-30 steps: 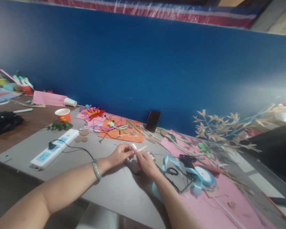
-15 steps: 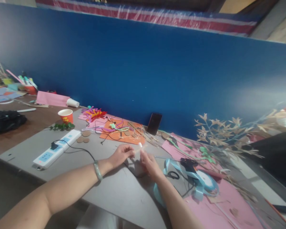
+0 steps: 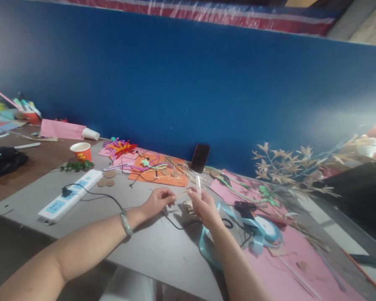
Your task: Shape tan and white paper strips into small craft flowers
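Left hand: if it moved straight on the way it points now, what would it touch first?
Probably the right hand, which holds a white tube just ahead; the thin stick pinched in the left hand reaches toward it. Depth is unclear.

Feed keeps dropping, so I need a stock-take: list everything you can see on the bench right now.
white tube: one, white, upright in the right hand
tan stick: one, thin, between the hands, pinched by the left hand
power strip: one, white, left side of the grey table
paper cup: one, red, upright behind the strip
white cup: one, on its side, further back
phone: one, dark, leaning on the blue partition
orange sheet: one, left of the phone
pink sheet: one, right
ribbon: light blue, on the pink sheet
dried branches: tan, far right
left hand: green bracelet at the wrist
right hand: bare
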`<move>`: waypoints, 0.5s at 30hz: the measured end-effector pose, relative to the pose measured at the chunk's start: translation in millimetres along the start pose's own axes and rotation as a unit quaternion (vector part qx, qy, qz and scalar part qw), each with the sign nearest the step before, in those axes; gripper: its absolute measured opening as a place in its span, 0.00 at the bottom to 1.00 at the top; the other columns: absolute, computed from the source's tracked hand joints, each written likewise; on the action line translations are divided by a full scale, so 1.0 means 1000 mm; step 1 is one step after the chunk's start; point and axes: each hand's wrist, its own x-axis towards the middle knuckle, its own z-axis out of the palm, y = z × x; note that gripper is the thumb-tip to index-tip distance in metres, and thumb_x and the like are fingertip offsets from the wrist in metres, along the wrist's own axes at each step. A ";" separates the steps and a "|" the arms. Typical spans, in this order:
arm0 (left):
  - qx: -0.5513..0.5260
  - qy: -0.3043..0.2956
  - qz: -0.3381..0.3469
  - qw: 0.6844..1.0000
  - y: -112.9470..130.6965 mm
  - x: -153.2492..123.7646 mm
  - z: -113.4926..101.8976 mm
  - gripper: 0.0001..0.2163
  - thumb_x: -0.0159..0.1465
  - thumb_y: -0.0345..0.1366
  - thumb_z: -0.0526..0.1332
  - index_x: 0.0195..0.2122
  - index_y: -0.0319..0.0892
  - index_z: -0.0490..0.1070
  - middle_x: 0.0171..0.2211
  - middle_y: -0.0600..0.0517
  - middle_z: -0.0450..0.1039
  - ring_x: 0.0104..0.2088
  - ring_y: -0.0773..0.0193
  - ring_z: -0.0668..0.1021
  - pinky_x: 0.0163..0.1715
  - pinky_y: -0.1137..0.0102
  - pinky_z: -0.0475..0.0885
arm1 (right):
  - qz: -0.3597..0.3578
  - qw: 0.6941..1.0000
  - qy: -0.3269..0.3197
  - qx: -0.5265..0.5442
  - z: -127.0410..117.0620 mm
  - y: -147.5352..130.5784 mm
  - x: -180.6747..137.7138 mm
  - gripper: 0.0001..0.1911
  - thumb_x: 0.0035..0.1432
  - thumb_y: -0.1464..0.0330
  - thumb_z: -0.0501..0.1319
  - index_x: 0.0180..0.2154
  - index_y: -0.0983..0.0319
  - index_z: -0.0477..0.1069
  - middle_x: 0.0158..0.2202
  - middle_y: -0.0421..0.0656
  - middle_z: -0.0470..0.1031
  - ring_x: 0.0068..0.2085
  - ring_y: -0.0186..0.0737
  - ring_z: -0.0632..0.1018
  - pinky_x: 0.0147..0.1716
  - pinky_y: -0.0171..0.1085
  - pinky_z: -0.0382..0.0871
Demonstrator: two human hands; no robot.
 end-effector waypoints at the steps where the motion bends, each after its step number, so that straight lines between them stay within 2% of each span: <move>1: 0.007 0.001 0.000 1.000 -0.001 0.000 0.001 0.14 0.56 0.45 0.64 0.27 0.36 0.70 0.22 0.53 0.70 0.23 0.70 0.70 0.26 0.74 0.66 | -0.003 1.000 -0.003 -0.018 0.000 0.000 -0.001 0.18 0.48 0.55 0.64 0.32 0.62 0.66 0.12 0.28 0.51 0.13 0.25 0.51 0.11 0.28 0.42; 8: 0.059 -0.001 0.002 0.998 -0.005 -0.006 0.009 0.14 0.57 0.45 0.62 0.28 0.36 0.71 0.23 0.52 0.71 0.23 0.70 0.70 0.25 0.74 0.65 | -0.041 0.994 0.028 -0.102 -0.005 0.001 0.002 0.14 0.49 0.58 0.62 0.26 0.62 0.67 0.11 0.30 0.52 0.15 0.27 0.54 0.13 0.29 0.44; 11: 0.091 0.007 0.004 0.996 -0.006 -0.008 0.013 0.13 0.59 0.44 0.59 0.30 0.37 0.71 0.24 0.51 0.72 0.23 0.68 0.71 0.25 0.74 0.66 | -0.050 0.995 0.049 -0.076 -0.011 0.001 0.006 0.13 0.48 0.59 0.62 0.24 0.61 0.64 0.12 0.30 0.53 0.14 0.27 0.54 0.13 0.30 0.44; 15: 0.234 0.006 0.052 0.971 0.001 -0.005 0.019 0.09 0.60 0.39 0.58 0.32 0.39 0.74 0.29 0.49 0.74 0.30 0.64 0.74 0.32 0.72 0.67 | -0.059 0.990 0.130 0.000 -0.019 0.004 0.015 0.15 0.47 0.57 0.61 0.24 0.59 0.59 0.12 0.29 0.51 0.14 0.26 0.53 0.12 0.30 0.43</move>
